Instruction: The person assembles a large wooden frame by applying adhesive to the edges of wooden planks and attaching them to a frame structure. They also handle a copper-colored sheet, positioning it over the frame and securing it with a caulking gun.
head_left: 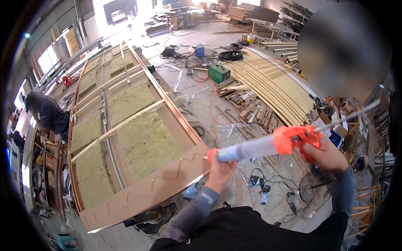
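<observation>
A caulking gun (255, 147) with an orange handle and a clear barrel is held level across my front, its nozzle end to the left. My right hand (328, 154) grips the orange handle and trigger. Near the nozzle, my left hand (220, 170) wraps round the front of the barrel. The tip sits just over the near board of a large framed panel (161, 171). A wavy bead of glue (144, 188) runs along that board from its left end to the nozzle. Beyond it, yellow-green insulation slabs (146, 140) fill bays between wooden strips.
Another person (52, 113) bends at the panel's left side. To the right lie a green box-shaped machine (219, 73), wood offcuts (255, 104) and stacked long boards (272, 79). Power tools (292, 201) with cables are on the floor by my right side. A blurred round patch hides the upper right.
</observation>
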`<state>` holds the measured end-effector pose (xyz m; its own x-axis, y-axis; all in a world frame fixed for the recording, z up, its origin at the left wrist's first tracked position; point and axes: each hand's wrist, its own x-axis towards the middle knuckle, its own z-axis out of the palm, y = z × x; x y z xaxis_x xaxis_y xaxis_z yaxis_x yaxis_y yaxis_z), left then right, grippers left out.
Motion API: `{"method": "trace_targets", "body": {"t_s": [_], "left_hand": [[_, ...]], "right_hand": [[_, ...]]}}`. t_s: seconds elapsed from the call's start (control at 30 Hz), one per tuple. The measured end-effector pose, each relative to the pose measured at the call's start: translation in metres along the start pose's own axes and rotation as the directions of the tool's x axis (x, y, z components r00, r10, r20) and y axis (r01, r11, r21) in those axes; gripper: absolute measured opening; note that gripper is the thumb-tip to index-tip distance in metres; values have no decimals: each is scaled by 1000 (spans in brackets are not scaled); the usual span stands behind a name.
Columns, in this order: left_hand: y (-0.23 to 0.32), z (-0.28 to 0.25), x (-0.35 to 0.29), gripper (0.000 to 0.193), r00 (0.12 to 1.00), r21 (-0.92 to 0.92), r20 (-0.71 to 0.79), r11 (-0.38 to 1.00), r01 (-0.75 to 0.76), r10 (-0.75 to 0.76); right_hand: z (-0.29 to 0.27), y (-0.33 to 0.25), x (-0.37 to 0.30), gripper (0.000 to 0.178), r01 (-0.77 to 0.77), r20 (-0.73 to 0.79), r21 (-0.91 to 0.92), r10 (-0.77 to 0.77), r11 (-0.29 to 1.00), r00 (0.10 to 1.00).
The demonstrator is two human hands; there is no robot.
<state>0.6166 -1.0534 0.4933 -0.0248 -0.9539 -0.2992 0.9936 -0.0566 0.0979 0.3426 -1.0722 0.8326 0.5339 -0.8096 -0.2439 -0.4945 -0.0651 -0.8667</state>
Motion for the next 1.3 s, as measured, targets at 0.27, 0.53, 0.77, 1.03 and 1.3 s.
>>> {"method": "trace_targets", "body": {"t_s": [0.27, 0.53, 0.77, 1.03, 1.3], "left_hand": [[4, -7, -76, 64, 995, -17, -9, 995, 95, -95], [116, -61, -252, 72, 976, -46, -68, 977, -209, 206], [211, -126, -379, 68, 764, -169, -208, 747, -643, 611], [325, -196, -508, 59, 401, -12, -242, 411, -912, 883], [391, -264, -582, 57, 232, 196, -424, 339, -920, 875]], "right_hand": [[28, -5, -42, 65, -62, -42, 52, 65, 997, 997], [144, -25, 1, 85, 32, 65, 1, -32, 999, 997], [323, -103, 61, 74, 296, 449, 38, -281, 954, 848], [527, -179, 88, 69, 485, 757, 98, -382, 869, 531], [639, -151, 125, 97, 244, 853, 401, -457, 883, 251]]}}
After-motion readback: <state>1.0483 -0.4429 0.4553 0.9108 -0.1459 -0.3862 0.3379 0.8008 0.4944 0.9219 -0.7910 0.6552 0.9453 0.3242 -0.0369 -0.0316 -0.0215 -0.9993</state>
